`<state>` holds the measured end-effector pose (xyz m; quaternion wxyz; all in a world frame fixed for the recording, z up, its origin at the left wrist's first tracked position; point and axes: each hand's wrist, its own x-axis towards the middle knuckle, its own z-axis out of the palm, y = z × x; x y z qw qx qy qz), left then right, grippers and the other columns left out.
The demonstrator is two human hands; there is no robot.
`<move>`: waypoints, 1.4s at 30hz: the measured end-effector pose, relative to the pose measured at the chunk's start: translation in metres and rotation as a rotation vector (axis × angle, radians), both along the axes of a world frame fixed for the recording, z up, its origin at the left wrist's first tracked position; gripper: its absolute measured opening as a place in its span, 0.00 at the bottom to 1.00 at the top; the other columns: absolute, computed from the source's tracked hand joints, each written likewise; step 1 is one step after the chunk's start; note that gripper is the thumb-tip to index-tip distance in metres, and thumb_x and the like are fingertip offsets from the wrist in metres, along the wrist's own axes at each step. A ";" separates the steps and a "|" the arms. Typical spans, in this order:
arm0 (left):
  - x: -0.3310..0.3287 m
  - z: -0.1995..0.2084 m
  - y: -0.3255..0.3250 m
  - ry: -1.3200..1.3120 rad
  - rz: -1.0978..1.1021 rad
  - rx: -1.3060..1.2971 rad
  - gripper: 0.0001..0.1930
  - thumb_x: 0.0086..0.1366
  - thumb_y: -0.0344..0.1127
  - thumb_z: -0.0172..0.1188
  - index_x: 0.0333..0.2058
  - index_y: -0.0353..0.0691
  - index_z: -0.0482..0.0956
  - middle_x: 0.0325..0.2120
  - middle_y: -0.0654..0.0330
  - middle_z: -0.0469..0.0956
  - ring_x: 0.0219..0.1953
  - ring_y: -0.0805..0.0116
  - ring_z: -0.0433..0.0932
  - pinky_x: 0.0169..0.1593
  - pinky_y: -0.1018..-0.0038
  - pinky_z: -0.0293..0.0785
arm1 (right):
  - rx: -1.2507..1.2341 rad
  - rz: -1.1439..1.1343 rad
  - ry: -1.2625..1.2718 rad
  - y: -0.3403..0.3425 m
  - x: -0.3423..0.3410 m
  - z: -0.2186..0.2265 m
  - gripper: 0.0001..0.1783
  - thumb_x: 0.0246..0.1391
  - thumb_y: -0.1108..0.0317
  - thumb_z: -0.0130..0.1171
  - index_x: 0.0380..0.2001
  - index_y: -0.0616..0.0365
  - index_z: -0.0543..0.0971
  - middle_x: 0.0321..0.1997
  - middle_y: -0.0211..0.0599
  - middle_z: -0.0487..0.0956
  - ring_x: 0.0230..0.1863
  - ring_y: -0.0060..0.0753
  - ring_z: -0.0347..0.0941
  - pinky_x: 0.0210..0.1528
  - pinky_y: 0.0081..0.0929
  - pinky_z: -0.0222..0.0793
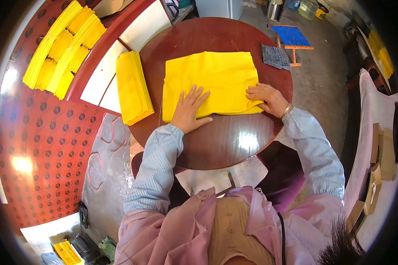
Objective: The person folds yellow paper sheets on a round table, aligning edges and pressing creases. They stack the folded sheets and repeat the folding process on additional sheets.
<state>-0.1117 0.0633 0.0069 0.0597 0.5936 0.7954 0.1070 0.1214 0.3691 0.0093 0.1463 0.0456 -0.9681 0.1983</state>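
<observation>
A wide piece of yellow cloth-like material (212,73) lies flat on the round dark red table (199,143). My left hand (189,110) rests on its near left edge, fingers spread and thumb stretched out over the bare wood. At the near right corner my right hand (270,99) has its fingers on the yellow material, where the edge is slightly rumpled. Whether those fingers pinch the edge or only press on it, I cannot tell. A folded stack of the same yellow material (133,88) lies left of my left hand, at the table's left edge.
Bundled yellow stacks (64,48) lie on a red patterned surface (48,145) to the left. A grey cloth (276,57) hangs at the table's right rim. Beyond it stands a small stool with a blue woven seat (292,36). Cardboard boxes (373,190) line the far right.
</observation>
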 end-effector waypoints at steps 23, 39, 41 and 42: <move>-0.039 0.039 0.097 0.151 0.154 -0.267 0.47 0.67 0.79 0.53 0.76 0.61 0.63 0.77 0.49 0.60 0.79 0.41 0.54 0.76 0.25 0.34 | -0.276 -0.163 -0.020 0.060 -0.082 0.021 0.13 0.61 0.68 0.69 0.48 0.58 0.88 0.51 0.47 0.88 0.53 0.52 0.83 0.60 0.43 0.78; -0.032 -0.011 0.083 0.244 0.140 -0.035 0.48 0.65 0.80 0.54 0.78 0.65 0.58 0.79 0.42 0.50 0.81 0.34 0.42 0.76 0.25 0.33 | 0.210 0.026 0.103 0.047 -0.065 -0.006 0.31 0.53 0.72 0.74 0.63 0.46 0.82 0.67 0.33 0.82 0.72 0.38 0.74 0.79 0.47 0.62; -0.031 -0.011 0.083 0.242 0.146 -0.036 0.49 0.65 0.80 0.54 0.78 0.65 0.58 0.79 0.42 0.50 0.81 0.34 0.42 0.76 0.25 0.33 | 0.252 0.015 0.082 0.049 -0.066 -0.008 0.29 0.54 0.71 0.74 0.61 0.46 0.83 0.66 0.34 0.83 0.71 0.36 0.75 0.78 0.46 0.63; -0.031 -0.010 0.083 0.235 0.145 -0.022 0.49 0.65 0.80 0.54 0.78 0.65 0.59 0.79 0.42 0.50 0.81 0.34 0.42 0.76 0.25 0.33 | 0.221 0.022 0.100 0.050 -0.065 -0.008 0.27 0.54 0.72 0.73 0.59 0.47 0.84 0.64 0.35 0.84 0.70 0.37 0.75 0.78 0.46 0.64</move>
